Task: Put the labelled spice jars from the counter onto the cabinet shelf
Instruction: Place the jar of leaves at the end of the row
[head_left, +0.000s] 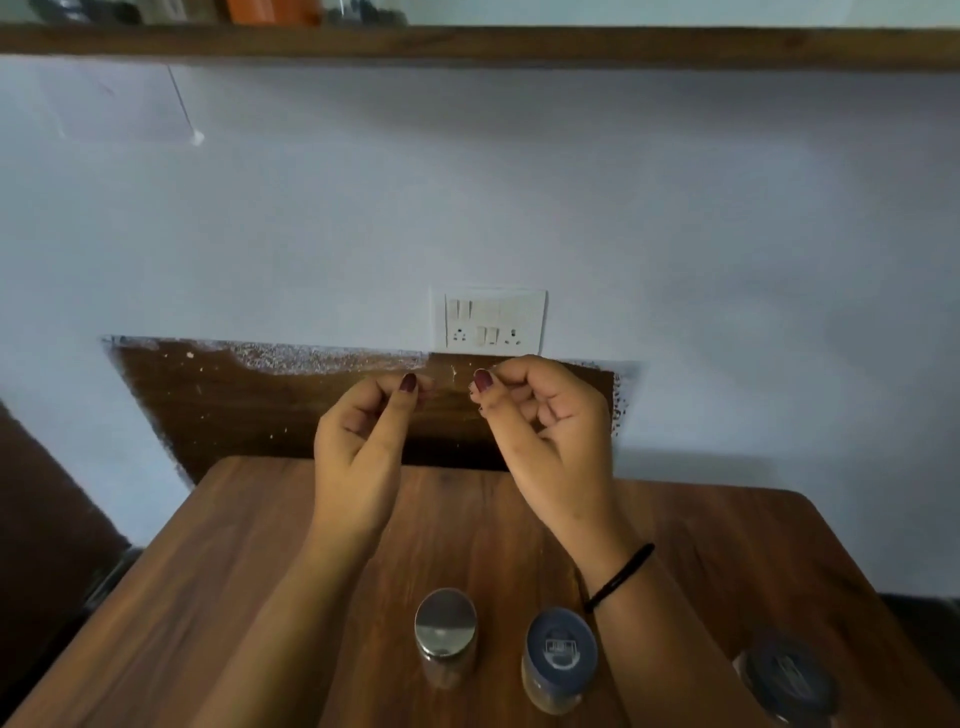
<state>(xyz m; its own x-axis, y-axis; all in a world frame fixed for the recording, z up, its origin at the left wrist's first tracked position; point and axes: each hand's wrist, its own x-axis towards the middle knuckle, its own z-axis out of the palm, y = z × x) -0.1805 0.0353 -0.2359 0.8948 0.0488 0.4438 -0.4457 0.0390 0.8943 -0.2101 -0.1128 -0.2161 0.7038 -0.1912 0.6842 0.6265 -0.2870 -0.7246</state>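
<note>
Near the bottom of the view, on the wooden table (218, 597), three spice jars stand upright. The left jar (445, 636) is clear glass with a shiny silver lid, and something brownish shows through its wall. Just to its right, apart from it, the middle jar (560, 657) has a dark blue lid with a white emblem printed on top. Its lettering is too small to read, and its contents look yellow-brown. The right jar (789, 675) stands well apart by the table's right corner under a dark lid. It is too blurred to show any label or its filling.

Both hands hang in the air above the far half of the table, palms turned towards the camera, well clear of the jars. The left hand (358, 441) is loosely clenched, its thumb laid against the curled forefinger. The right hand (545, 421) is clenched the same way, and a black band (618, 577) circles its wrist. Both thumbnails are dark red, and the two thumb tips sit near each other without touching.

Behind the hands, a dark wood panel (249, 405) flecked with white paint backs the table. A white switchboard (491, 319) with rocker switches and two sockets sits on the pale wall just above it. High overhead runs the brown edge of the shelf (467, 47). An orange object (270, 10) and some dark, blurred items stand on it.
</note>
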